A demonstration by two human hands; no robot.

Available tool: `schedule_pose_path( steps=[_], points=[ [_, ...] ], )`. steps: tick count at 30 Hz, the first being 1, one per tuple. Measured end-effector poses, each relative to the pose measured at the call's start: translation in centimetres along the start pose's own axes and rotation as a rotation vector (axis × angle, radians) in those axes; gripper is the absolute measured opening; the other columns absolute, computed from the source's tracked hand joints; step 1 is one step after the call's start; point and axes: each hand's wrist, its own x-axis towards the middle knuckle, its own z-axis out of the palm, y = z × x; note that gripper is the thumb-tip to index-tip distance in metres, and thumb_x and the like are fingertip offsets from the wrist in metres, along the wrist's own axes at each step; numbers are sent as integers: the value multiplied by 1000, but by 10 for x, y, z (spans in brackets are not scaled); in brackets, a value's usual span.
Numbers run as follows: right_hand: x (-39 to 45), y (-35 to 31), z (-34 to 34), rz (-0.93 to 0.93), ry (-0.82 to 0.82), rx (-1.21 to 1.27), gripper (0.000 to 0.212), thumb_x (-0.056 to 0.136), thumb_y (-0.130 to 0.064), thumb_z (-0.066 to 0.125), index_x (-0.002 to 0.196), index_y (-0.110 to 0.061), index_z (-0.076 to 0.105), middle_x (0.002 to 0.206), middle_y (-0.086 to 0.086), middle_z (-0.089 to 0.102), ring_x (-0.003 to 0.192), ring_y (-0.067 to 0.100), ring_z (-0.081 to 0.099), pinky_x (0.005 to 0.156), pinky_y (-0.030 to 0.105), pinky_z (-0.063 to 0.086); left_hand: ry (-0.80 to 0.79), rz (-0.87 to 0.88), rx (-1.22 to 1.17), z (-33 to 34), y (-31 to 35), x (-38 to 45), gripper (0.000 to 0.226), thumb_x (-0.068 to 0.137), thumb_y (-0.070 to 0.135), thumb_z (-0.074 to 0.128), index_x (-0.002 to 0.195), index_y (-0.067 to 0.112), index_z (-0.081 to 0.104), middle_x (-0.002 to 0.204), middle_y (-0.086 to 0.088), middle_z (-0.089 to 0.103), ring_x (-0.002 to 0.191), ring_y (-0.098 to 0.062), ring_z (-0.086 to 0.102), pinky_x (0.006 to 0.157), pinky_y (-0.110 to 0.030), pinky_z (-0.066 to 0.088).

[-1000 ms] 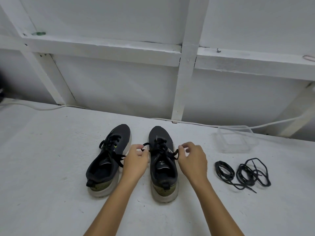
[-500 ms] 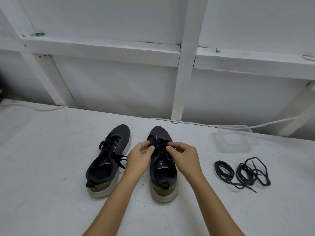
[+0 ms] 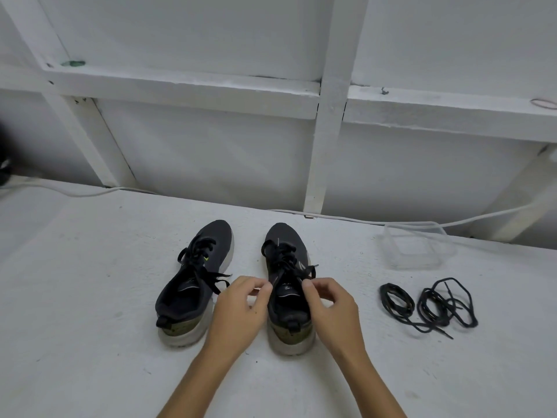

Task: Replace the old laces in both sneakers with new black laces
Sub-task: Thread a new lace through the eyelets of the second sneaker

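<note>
While right sneaker [image 3: 286, 285] sits upright, left hand [image 3: 241, 309] and right hand [image 3: 328, 306] fingers pinch its old lace [image 3: 284, 260].

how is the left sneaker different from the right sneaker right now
The left sneaker lies untouched; the right sneaker has both hands at it, left hand and right hand, fingers pinching its lace near the tongue. The left sneaker's toe angles to the right; the right sneaker points nearly straight away. A small yellow-green mark shows on the left sneaker only. Both are dark with pale soles, upright, still laced in black.
</note>
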Motion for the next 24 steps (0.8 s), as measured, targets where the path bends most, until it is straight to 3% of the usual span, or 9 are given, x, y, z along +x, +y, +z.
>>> schedule_pose_path(
  steps=[2, 4, 9, 15, 18, 21, 24],
  points=[
    [-8, 0, 0, -52, -30, -37, 4, 91, -37, 71, 95, -36, 71, 101, -24, 69, 102, -5, 63, 85, 21, 50, 75, 179, 200, -12, -4, -3, 12, 96, 31, 61, 97, 27, 72, 96, 21, 66, 92, 0, 57, 73, -18, 47],
    [-14, 0, -1, -136, -39, -108, 14, 91, -39, 71, 104, -40, 67, 111, -31, 62, 111, -6, 57, 89, 23, 49, 175, 275, 353, -29, -10, -3, 20, 92, 36, 57, 96, 23, 72, 93, 19, 65, 90, -6, 52, 70, -22, 46],
    [-25, -4, 1, -456, -18, -352, 27, 87, -53, 63, 105, -35, 70, 108, -24, 62, 110, 3, 55, 90, 12, 41, 332, 241, 554, -62, -21, -5, 14, 82, 30, 61, 87, 24, 73, 91, 12, 67, 88, -19, 57, 69, -34, 43],
    [-32, -1, 20, -595, 69, -571, 38, 79, -59, 65, 100, -28, 75, 103, -15, 66, 103, 13, 56, 75, 29, 50, 321, 137, 584, -68, -40, -14, 10, 81, 31, 71, 89, 24, 73, 94, 9, 67, 89, -23, 60, 75, -42, 48],
    [-33, 3, 25, -600, 107, -600, 35, 80, -53, 65, 96, -24, 76, 97, -12, 66, 101, 16, 56, 69, 33, 54, 278, 116, 568, -71, -48, -19, 21, 77, 22, 81, 97, 22, 72, 100, 5, 66, 93, -26, 58, 73, -38, 46],
    [-38, 5, 30, -577, 97, -609, 26, 80, -41, 70, 95, -21, 76, 94, -10, 66, 95, 17, 57, 67, 31, 53, 222, 98, 484, -76, -55, -22, 29, 80, 20, 79, 105, 16, 67, 104, 3, 63, 96, -24, 53, 68, -32, 41],
    [-44, 4, 34, -525, 28, -624, 22, 81, -29, 74, 101, -20, 73, 95, -11, 65, 88, 14, 59, 69, 24, 48, 175, 111, 411, -79, -59, -21, 15, 81, 15, 78, 92, 11, 69, 93, 3, 60, 89, -22, 50, 67, -27, 39]
  ],
)
